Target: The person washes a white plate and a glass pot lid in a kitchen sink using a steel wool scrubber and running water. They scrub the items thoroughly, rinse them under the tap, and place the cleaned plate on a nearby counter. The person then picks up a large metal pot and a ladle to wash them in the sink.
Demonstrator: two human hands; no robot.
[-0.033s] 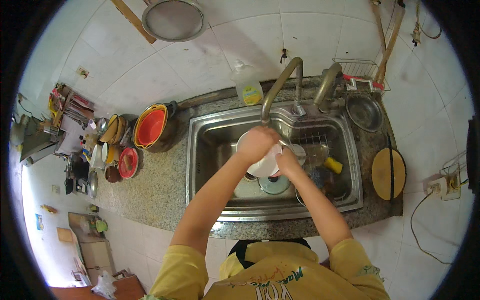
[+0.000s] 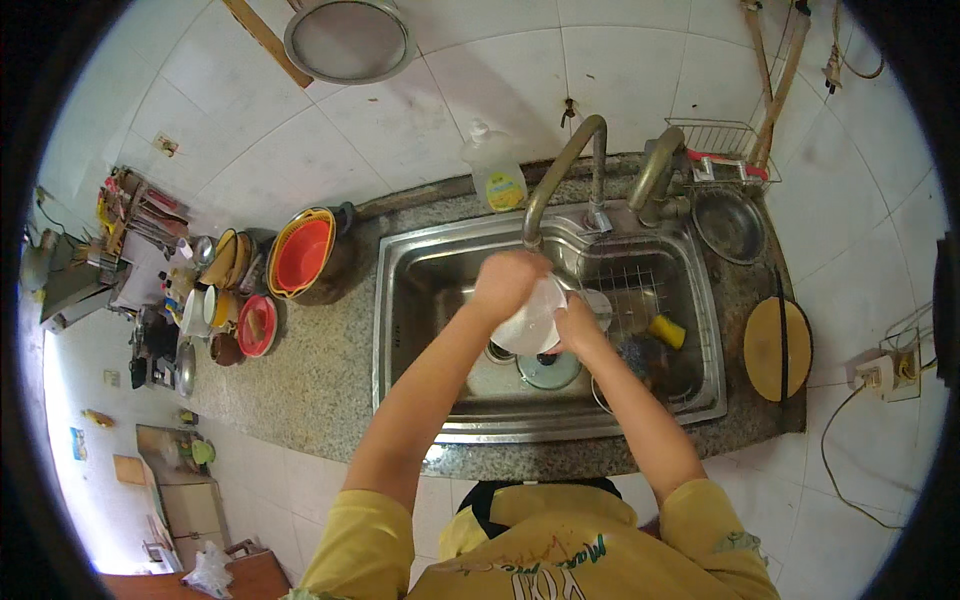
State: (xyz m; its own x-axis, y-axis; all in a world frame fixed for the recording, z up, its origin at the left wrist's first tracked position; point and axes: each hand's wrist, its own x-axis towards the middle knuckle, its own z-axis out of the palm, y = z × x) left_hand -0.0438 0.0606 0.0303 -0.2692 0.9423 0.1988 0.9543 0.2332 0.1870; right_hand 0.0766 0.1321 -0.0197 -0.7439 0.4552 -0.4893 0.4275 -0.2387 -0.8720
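Over the sink point(image 2: 400, 330) I hold a white bowl point(image 2: 530, 325), tilted, just below the curved faucet point(image 2: 562, 170). My left hand point(image 2: 510, 287) is closed at the bowl's upper left side, its fingertips partly hidden. The bowl's right edge is gripped by my right hand point(image 2: 577, 325), with the fingers wrapped behind it. Beneath the bowl a round glass lid point(image 2: 550, 372) with a dark knob lies in the basin. I cannot make out whether water is running.
A wire rack point(image 2: 625, 285) spans the basin's right side, near a yellow sponge point(image 2: 667, 331). A soap bottle point(image 2: 500, 180) stands behind the sink. Stacked red and yellow baskets point(image 2: 303, 253) are on the left counter. To the right are a metal bowl point(image 2: 729, 225) and a round board point(image 2: 762, 350).
My left hand has shifted slightly up and left over the bowl, and more of the bowl's white surface shows between my hands. My right hand has barely moved.
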